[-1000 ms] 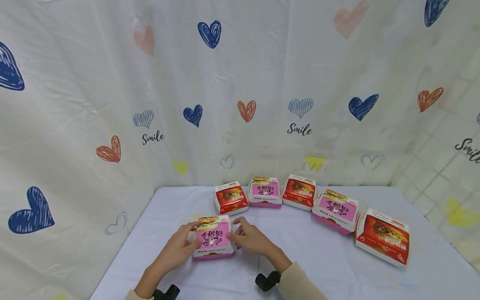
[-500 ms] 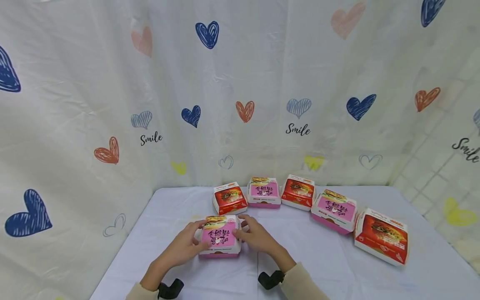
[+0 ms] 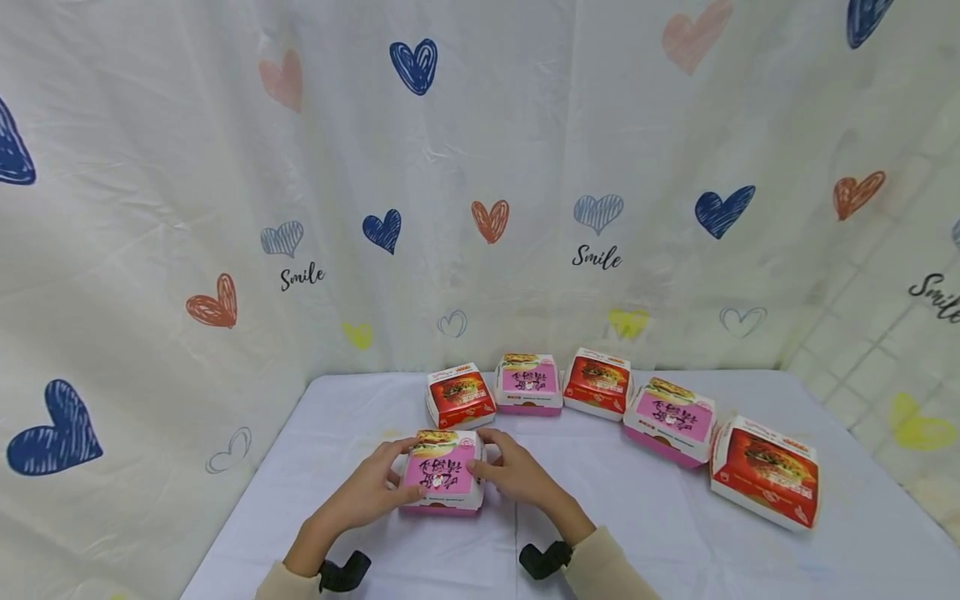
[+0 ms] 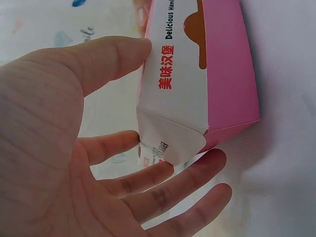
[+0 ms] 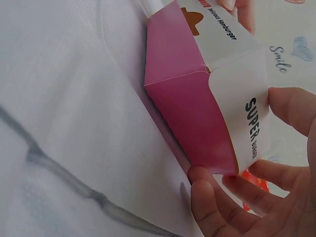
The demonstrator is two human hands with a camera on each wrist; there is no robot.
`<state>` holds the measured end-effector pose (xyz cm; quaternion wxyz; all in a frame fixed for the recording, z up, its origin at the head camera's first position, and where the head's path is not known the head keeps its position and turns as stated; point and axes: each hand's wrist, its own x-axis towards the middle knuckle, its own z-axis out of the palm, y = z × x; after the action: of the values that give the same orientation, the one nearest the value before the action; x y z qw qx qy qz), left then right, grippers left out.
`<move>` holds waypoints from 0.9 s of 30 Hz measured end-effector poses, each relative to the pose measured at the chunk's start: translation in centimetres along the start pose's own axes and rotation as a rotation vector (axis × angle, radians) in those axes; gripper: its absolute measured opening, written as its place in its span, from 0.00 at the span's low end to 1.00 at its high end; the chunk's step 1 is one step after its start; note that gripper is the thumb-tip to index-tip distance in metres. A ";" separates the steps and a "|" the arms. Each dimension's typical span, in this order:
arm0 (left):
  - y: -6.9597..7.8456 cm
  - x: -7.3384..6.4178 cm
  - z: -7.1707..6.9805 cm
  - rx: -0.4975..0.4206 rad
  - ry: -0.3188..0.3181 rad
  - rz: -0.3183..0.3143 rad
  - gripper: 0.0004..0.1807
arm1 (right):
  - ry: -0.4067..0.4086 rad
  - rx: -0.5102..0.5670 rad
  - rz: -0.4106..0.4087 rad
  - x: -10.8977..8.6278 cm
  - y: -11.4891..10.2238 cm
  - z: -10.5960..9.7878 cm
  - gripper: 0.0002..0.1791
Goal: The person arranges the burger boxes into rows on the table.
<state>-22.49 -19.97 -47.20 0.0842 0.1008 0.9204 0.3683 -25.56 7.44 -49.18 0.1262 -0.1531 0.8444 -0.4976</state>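
A pink and white burger box (image 3: 441, 475) lies lid up on the white cloth, and both hands hold it from its sides. My left hand (image 3: 369, 483) is at its left side. In the left wrist view the thumb (image 4: 126, 54) presses the lid's edge and the fingertips reach around the box's end. My right hand (image 3: 521, 475) grips the opposite side. In the right wrist view its thumb (image 5: 291, 103) touches the lid edge, and its fingers curl at the far lower corner. The lid is down over the pink base (image 5: 192, 118).
Behind the held box is a red burger box (image 3: 461, 398). Rightward in a curved row follow a pink box (image 3: 528, 385), a red box (image 3: 598, 383), a pink box (image 3: 670, 419) and a red box (image 3: 767, 473). A heart-print curtain (image 3: 525, 167) hangs behind the table.
Held by both hands, the pink burger box has shifted a little to the right since one second ago. Over the last half second it is nearly still. The row of boxes stays put.
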 end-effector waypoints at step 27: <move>-1.2 -0.2 -1.1 -0.021 -0.019 0.151 0.33 | -0.006 -0.002 -0.001 0.1 0.2 -0.5 0.30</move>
<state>-22.74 -21.58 -47.29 0.0661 0.1728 0.9053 0.3823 -25.83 7.91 -49.07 0.1283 -0.1551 0.8444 -0.4964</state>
